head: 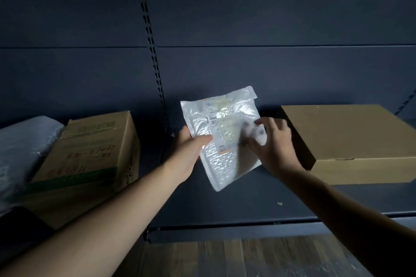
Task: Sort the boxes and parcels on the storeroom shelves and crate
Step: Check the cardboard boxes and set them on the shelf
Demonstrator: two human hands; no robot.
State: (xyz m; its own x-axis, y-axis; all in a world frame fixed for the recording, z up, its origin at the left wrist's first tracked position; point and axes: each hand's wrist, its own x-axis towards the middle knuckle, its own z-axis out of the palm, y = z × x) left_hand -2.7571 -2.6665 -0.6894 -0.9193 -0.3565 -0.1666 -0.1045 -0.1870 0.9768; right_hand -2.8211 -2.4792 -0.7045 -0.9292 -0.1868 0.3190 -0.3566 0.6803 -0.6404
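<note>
Head view. A white bubble mailer [227, 164] is held in the air in front of the dark back panel [258, 18], above the dark shelf [225, 216] and between two cardboard boxes. It touches neither box.

Orientation: the mailer's labelled face is turned toward the camera. Its long axis runs nearly upright in the frame, with the upper end leaning slightly left. The folded flap end points up and away toward the back panel, and the lower corner points down toward the shelf edge.

Left hand [189, 148]: it pinches the mailer's left edge, with the thumb on the front face and the fingers hidden behind.

Right hand [274, 144]: the fingers are spread and blurred, and they touch the right part of the labelled face. Its thumb cannot be made out.

Surroundings: a printed cardboard box [90, 153] stands on the left, beside a grey plastic parcel [22, 141] at the frame edge. A flat plain box [355, 141] lies on the shelf to the right, just beside the right hand. A slotted upright [153, 51] runs down the back panel, and wooden flooring [225, 258] shows below the shelf.
</note>
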